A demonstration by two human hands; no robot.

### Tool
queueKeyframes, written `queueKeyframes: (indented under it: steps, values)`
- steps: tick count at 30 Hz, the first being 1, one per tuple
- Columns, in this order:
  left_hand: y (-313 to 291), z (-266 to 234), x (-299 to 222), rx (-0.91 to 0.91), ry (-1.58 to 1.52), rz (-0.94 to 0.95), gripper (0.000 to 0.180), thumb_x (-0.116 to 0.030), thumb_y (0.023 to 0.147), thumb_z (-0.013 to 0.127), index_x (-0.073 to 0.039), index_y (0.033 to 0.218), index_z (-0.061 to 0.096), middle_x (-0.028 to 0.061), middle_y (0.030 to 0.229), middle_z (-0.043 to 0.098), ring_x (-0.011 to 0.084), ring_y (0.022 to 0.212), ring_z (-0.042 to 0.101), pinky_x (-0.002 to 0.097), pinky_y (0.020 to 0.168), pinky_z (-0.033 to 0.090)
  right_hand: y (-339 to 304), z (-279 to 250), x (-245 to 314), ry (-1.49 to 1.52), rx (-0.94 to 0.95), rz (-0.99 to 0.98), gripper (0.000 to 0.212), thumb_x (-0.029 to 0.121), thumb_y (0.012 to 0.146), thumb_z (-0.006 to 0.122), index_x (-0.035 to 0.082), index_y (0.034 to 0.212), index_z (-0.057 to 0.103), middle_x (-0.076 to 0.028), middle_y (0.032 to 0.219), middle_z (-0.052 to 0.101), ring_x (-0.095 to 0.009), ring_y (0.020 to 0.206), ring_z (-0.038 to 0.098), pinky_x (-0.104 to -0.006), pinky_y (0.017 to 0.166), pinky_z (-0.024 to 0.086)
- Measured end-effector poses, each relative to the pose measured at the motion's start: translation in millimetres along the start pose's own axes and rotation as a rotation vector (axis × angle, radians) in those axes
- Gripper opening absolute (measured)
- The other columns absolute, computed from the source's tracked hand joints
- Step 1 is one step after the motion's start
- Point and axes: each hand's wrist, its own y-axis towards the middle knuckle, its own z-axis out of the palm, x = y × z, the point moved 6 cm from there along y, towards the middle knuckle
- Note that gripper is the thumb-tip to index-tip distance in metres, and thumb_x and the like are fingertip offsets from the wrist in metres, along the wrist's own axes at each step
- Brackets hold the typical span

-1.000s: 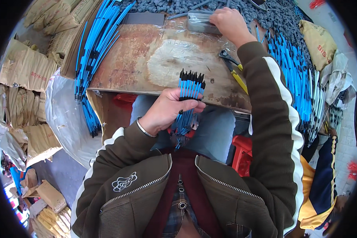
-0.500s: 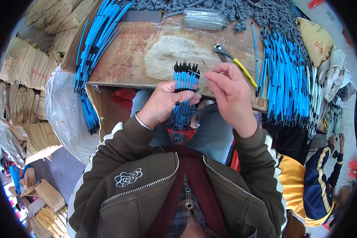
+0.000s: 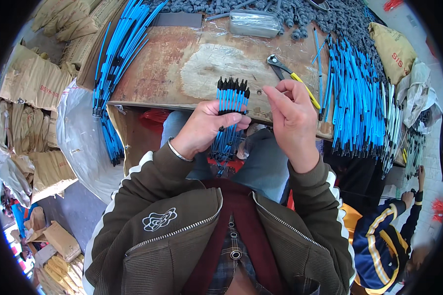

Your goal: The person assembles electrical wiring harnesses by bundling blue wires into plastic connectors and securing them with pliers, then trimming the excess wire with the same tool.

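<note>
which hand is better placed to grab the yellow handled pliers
Probably the right hand: it hovers right beside the pliers, though it may be pinching something too small to make out. The left hand is farther off and gripping the bundled blue rods.

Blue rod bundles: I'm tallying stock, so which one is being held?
The small middle bundle, gripped in the left hand; the larger left bundle and right pile are unheld.

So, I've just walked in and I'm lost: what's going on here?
The person's left hand grips a bunch of blue rods near the edge of the table. The right hand is raised beside them, apart; whether it pinches anything is unclear. Pliers and a clear box lie on the table, with more rods to the right.
</note>
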Motion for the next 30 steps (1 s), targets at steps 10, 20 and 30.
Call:
queueKeyframes:
  steps: [10, 20, 30]
  values:
    - [0, 0, 0, -0.004, 0.007, -0.013, 0.024, -0.006, 0.083, 0.060, 0.001, 0.107, 0.057, 0.0147, 0.094, 0.064, 0.0224, 0.087, 0.063, 0.0348, 0.080, 0.051, 1, 0, 1, 0.017, -0.005, -0.016, 0.024, -0.008, 0.075, 0.060, 0.002, 0.096, 0.064, -0.009, 0.084, 0.053, -0.018, 0.066, 0.054, -0.0261, 0.058, 0.044]
    - [-1, 1, -2, 0.021, 0.037, -0.002, 0.023, -0.004, 0.084, 0.058, 0.001, 0.107, 0.057, 0.0131, 0.093, 0.064, 0.0194, 0.086, 0.063, 0.0316, 0.079, 0.051, 8, -1, 3, -0.072, 0.023, -0.125, 0.026, -0.009, 0.071, 0.058, 0.003, 0.094, 0.064, -0.009, 0.084, 0.054, -0.019, 0.067, 0.055, -0.0278, 0.059, 0.045]
    - [-2, 2, -2, 0.046, 0.045, 0.010, 0.023, -0.004, 0.085, 0.057, 0.000, 0.108, 0.058, 0.0115, 0.093, 0.065, 0.0169, 0.085, 0.062, 0.0296, 0.078, 0.051, 6, 6, -7, 0.132, 0.041, -0.028, 0.019, -0.006, 0.076, 0.059, 0.002, 0.093, 0.064, -0.009, 0.081, 0.055, -0.020, 0.071, 0.055, -0.0262, 0.061, 0.044]
